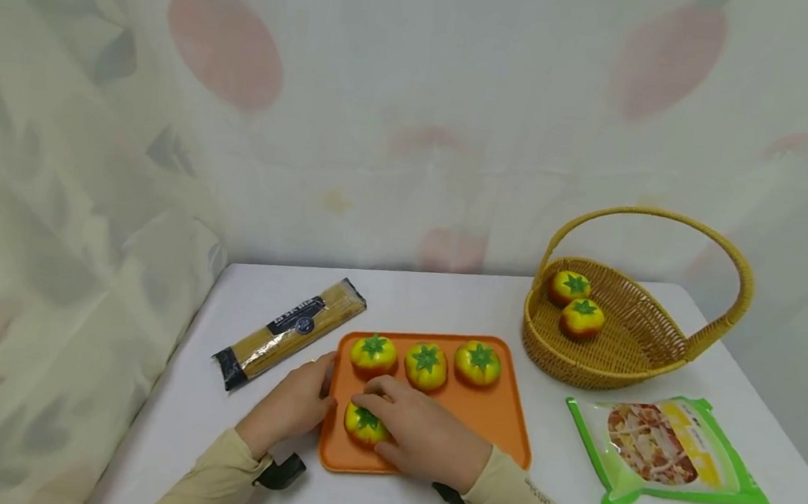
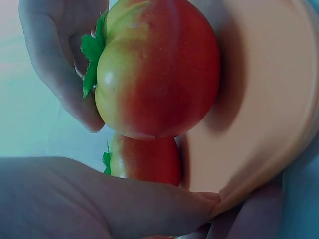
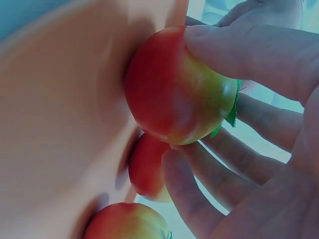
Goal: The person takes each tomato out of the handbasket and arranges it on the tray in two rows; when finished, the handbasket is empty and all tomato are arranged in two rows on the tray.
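Note:
An orange tray [image 1: 486, 425] lies on the table in the head view. My left hand [image 1: 296, 402] pinches its left rim, with the thumb [image 2: 164, 201] over the edge and fingers beneath. Near the tray's front left corner, my right hand [image 1: 428, 432] holds a red-and-yellow tomato [image 1: 360, 429] with a green leafy top. In the right wrist view its thumb [image 3: 224, 50] presses one side of that tomato [image 3: 164, 89], and the fingers curve round the other. Along the tray's back sit three more tomatoes [image 1: 477, 364], green tops upward.
Back right stands a wicker basket [image 1: 644, 322] with a tall handle and two similar tomatoes [image 1: 581, 319] inside. In front of it lies a green-edged food bag [image 1: 666, 451]. A pack of spaghetti [image 1: 291, 334] lies slantwise left of the tray. Patterned cloth hangs behind the table.

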Demonstrator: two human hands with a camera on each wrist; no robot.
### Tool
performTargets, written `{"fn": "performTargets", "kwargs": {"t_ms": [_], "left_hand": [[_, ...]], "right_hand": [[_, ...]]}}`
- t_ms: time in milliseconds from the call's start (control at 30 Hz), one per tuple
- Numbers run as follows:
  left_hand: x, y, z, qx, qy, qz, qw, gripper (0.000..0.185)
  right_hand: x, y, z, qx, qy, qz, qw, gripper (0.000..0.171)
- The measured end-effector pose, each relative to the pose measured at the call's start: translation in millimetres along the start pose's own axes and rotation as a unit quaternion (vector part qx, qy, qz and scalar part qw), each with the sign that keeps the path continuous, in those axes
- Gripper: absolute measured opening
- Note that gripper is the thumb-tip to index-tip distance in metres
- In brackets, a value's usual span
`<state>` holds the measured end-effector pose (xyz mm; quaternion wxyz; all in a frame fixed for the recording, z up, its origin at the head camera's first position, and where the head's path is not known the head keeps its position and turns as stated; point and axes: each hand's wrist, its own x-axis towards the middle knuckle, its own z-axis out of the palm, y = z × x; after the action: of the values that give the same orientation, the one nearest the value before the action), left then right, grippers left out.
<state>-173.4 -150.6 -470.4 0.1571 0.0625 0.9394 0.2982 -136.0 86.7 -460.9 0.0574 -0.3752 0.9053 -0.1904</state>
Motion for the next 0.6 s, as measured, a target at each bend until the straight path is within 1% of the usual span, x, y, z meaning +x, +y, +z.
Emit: {"fn": "performTargets", "kwargs": {"t_ms": [100,333,600], "left_hand": [[-2.1,-2.0,1.6,0.000,0.000,-0.003,1.0000,0.072],[-3.3,-2.5,1.3,-0.005,0.001,0.009,0.9999,0.073],[-2.2,-1.7,0.4,-0.007,0.000,0.011,0.9999,0.073]], "right_hand": [[-0.3,-1.2,1.5,-0.003,-0.004,-0.001,1.000,0.061],[-1.6,-2.3,-0.1,0.009,-0.004,0.009,1.000,0.063],[-2.6,-0.2,-4.2,0.015,0.005,-0.005,1.000,0.068]]}}
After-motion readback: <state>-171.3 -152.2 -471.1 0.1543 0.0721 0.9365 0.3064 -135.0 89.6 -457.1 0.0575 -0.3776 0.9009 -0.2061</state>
